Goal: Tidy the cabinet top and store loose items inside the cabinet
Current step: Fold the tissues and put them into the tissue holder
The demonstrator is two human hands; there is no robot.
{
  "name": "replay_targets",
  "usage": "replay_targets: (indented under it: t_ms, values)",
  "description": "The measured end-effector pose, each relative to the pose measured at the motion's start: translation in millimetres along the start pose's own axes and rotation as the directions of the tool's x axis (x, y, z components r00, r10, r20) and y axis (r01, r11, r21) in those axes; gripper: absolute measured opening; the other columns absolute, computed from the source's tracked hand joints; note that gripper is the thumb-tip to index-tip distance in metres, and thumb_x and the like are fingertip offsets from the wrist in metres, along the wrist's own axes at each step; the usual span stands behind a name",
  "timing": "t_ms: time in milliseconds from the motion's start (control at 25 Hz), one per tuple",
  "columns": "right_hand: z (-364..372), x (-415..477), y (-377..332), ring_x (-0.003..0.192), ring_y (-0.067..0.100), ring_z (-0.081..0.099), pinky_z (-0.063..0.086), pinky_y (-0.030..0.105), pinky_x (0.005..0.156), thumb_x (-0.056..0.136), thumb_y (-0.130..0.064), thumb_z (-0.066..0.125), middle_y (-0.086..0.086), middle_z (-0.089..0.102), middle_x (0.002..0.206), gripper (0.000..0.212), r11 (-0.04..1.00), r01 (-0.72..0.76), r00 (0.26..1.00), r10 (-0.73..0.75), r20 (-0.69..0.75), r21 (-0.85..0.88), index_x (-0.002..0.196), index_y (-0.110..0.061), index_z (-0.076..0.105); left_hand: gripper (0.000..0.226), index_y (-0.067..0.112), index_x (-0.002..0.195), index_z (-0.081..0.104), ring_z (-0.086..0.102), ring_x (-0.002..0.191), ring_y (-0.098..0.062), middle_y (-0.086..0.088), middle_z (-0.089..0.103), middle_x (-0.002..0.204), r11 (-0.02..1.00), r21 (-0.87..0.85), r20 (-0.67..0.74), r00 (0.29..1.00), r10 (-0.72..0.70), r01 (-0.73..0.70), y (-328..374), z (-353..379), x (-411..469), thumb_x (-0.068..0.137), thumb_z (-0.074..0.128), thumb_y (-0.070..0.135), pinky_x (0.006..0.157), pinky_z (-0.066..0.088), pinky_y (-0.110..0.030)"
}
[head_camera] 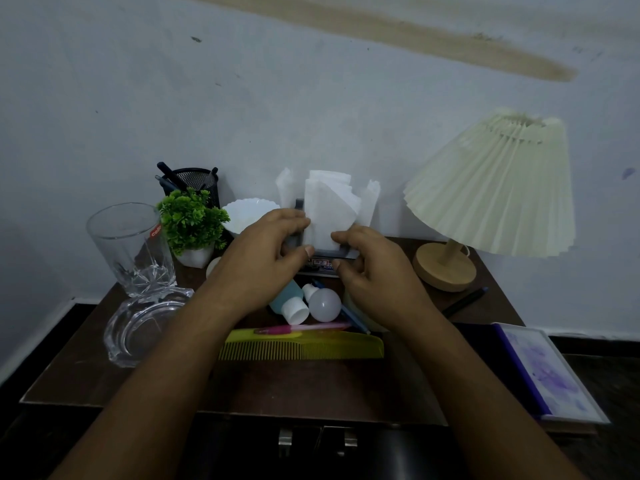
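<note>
White folded napkins (329,206) stand upright in a dark holder (329,252) at the back middle of the brown cabinet top (311,382). My left hand (263,251) pinches the napkins' left edge by the holder. My right hand (370,265) pinches their lower right corner. In front of the hands lie a teal bottle with a white cap (289,303), a white bulb (323,304), a pink pen (304,328), a blue pen (355,320) and a yellow-green comb (304,348).
A drinking glass (130,247) and a glass ashtray (138,327) stand at the left. Behind are a small green plant (192,223), a mesh pen cup (194,183) and a white bowl (247,213). A pleated lamp (495,188), a dark pen (465,301) and a purple book (543,372) occupy the right. Cabinet door handles (317,441) show below.
</note>
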State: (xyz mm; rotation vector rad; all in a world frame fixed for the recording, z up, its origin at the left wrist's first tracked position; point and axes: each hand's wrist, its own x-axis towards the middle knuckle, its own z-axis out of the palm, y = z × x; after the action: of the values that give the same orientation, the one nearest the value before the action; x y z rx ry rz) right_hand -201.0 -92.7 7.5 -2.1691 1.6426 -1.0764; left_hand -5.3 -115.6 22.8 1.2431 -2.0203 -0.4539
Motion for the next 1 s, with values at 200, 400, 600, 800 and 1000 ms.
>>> replay_targets:
  t_ms: [200,400,600,800,1000]
  values:
    - [-1.0,0.9,-1.7,0.106,0.012,0.061,0.055,0.031,0.092,0.094,-0.019,0.064,-0.006,0.057,0.136,0.044,0.999,0.004,0.998,-0.002,-0.061,0.036,0.138,-0.017,0.057,0.044,0.016,0.139,0.061,0.057,0.116,-0.012,0.004,0.055,0.144,1.0,-0.011,0.003,1.0,-0.001,0.001,-0.4,-0.2,1.0,0.096,0.066,0.025,0.096,0.046,-0.026]
    - [-3.5,2.3,0.3,0.111,0.012,0.062,0.057,0.035,0.096,0.095,-0.011,0.062,-0.003,0.062,0.133,0.038,0.995,0.002,1.0,0.001,-0.027,0.095,0.133,-0.016,0.063,0.041,0.02,0.138,0.062,0.045,0.124,0.004,0.01,0.042,0.154,0.99,-0.134,-0.01,0.999,-0.041,0.04,-3.0,5.2,2.0,0.097,0.065,0.021,0.085,0.038,0.001]
    - [-6.6,3.7,3.1,0.103,0.009,0.063,0.057,0.031,0.094,0.094,-0.012,0.064,-0.013,0.057,0.125,0.037,0.992,-0.013,0.999,0.019,-0.05,0.124,0.131,-0.015,0.064,0.04,0.016,0.138,0.061,0.053,0.129,-0.008,0.007,0.054,0.145,0.973,-0.225,-0.016,0.999,-0.05,0.045,-3.7,8.1,0.6,0.098,0.062,0.016,0.107,0.049,-0.035]
    - [-4.4,3.9,3.6,0.102,0.005,0.059,0.055,0.028,0.095,0.095,-0.011,0.063,-0.006,0.06,0.132,0.038,0.996,-0.002,0.998,0.007,-0.066,0.087,0.132,-0.015,0.063,0.041,0.017,0.138,0.061,0.051,0.132,-0.009,0.006,0.052,0.147,0.982,-0.19,-0.024,0.999,-0.03,0.025,-3.5,10.2,-0.3,0.098,0.063,0.018,0.111,0.044,-0.035]
    - [-9.0,3.9,3.0,0.108,0.003,0.06,0.055,0.026,0.095,0.094,-0.006,0.061,-0.011,0.061,0.127,0.037,0.987,0.025,0.999,-0.019,-0.042,0.157,0.128,-0.018,0.066,0.036,0.018,0.135,0.063,0.065,0.112,-0.021,0.006,0.046,0.152,0.954,-0.292,0.014,0.998,-0.067,0.068,-2.3,13.7,-0.9,0.099,0.061,0.015,0.1,0.053,-0.047]
